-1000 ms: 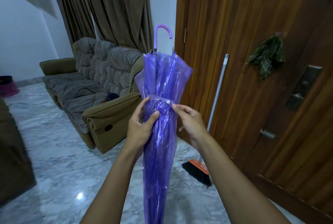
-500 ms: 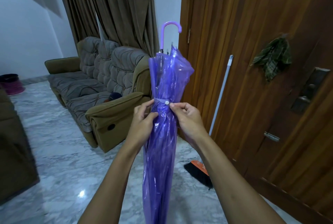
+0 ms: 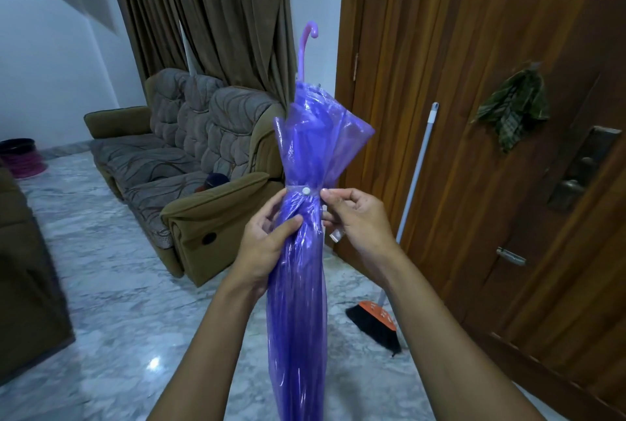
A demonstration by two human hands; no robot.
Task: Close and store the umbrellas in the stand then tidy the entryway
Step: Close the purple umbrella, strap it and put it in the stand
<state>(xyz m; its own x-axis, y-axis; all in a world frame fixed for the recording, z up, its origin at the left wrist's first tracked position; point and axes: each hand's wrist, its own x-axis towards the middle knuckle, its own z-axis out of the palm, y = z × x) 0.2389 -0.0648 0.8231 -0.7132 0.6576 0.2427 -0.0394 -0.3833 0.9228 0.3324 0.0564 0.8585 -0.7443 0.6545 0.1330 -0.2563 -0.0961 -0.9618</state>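
A folded purple see-through umbrella [image 3: 299,302] stands upright in front of me, its curved handle [image 3: 309,37] pointing up. A clear strap with a white snap button [image 3: 306,191] wraps its canopy at mid height. My left hand [image 3: 267,241] grips the folded canopy just below the strap. My right hand [image 3: 359,220] pinches the strap's end at the right of the button. No umbrella stand is in view.
A broom [image 3: 411,197] with a white pole and orange-black head leans on the wooden door [image 3: 457,48] at right. A green cloth [image 3: 511,109] hangs on the door. A brown recliner sofa [image 3: 189,163] stands left of the umbrella on the marble floor [image 3: 111,285]. A pink-black basket [image 3: 22,158] sits far left.
The strap has been pulled tight and snapped around the canopy, which is now bunched narrower. The umbrella's handle has turned, and my view has shifted slightly left.
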